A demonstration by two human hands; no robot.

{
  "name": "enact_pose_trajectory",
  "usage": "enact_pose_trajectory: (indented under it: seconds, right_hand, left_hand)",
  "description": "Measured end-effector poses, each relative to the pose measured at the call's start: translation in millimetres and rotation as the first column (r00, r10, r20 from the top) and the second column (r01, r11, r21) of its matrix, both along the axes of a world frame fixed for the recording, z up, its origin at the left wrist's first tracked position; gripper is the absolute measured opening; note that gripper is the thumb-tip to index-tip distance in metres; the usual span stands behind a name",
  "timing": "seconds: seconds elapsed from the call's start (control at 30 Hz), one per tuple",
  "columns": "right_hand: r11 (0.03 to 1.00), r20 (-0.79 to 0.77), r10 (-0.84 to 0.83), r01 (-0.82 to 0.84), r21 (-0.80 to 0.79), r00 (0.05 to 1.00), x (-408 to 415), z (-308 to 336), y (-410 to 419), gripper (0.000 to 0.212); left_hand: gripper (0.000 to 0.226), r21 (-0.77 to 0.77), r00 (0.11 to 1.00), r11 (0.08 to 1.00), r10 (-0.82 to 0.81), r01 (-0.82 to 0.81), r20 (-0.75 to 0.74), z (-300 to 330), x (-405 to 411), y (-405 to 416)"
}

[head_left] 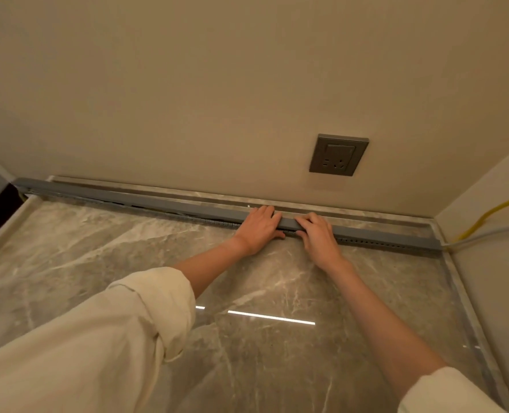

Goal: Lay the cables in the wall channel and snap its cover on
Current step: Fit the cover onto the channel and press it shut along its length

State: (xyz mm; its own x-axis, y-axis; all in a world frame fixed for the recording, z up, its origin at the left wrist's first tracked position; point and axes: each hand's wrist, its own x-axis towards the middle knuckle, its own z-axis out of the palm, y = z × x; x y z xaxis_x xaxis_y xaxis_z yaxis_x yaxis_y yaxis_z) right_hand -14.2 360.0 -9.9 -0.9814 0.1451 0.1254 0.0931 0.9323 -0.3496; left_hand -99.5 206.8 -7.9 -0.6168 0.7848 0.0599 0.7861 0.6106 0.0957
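Along the wall, both hands (289, 231) press cover (163, 204) onto channel (375, 241).

Floor (277, 368): polished grey-brown marble with pale veining, glossy, a bright strip of reflected light near its middle. A lighter stone border runs along its left, far and right edges.

Lying on it, along the far edge at the foot of the wall: one long grey cable channel (381, 238), slotted along its front, reaching from the far-left corner almost to the far-right corner, with a grey cover (157, 202) on top.
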Motion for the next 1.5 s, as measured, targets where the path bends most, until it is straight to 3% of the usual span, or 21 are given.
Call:
enact_pose_trajectory:
  seconds: [0.2, 0.5, 0.63, 0.77, 0.83, 1.17, 1.5]
  right_hand:
    - [0.995, -0.018, -0.077, 0.078, 0.061, 0.997, 3.1, 1.5, -11.2, 0.033]
    - [0.982, 0.013, -0.190, 0.189, 0.028, 0.982, 4.3, 13.5, -30.1, 0.034]
    - [0.969, 0.038, -0.242, 0.239, 0.061, 0.970, 3.5, 15.9, -37.5, 0.036]
    - [0.950, 0.142, -0.300, 0.282, 0.135, 0.943, -0.8, 22.4, -57.5, 0.058]
    - [0.963, 0.172, -0.253, 0.232, 0.133, 0.952, -6.6, 25.8, -76.9, 0.063]
    - [0.993, 0.144, 0.084, -0.095, 0.071, 0.986, -96.1, 25.5, -215.3, 0.048]
    - [0.982, 0.179, 0.113, -0.137, 0.128, 0.977, -132.9, 22.9, -250.5, 0.029]
  left_hand:
    - [0.043, 0.060, 0.992, 0.993, -0.103, 0.099, 0.075, 5.3, -19.5, -46.8]
    - [0.042, -0.023, 0.992, 0.992, 0.124, -0.124, 0.032, 19.5, -90.0, -204.9]
    - [0.043, -0.056, 0.997, 0.995, 0.077, -0.076, 0.004, 20.7, -102.0, -236.3]
    - [0.038, -0.047, 0.999, 0.998, 0.040, -0.041, -0.010, 16.8, -104.8, -235.5]
    - [0.034, -0.041, 1.000, 0.999, 0.027, -0.027, -0.006, 17.4, -107.2, -234.5]
    - [0.034, -0.025, 0.999, 1.000, -0.018, 0.019, 0.047, 18.8, -121.0, -244.5]
    - [0.047, 0.175, 0.972, 0.983, -0.089, 0.052, 0.215, 13.1, -146.1, -268.2]
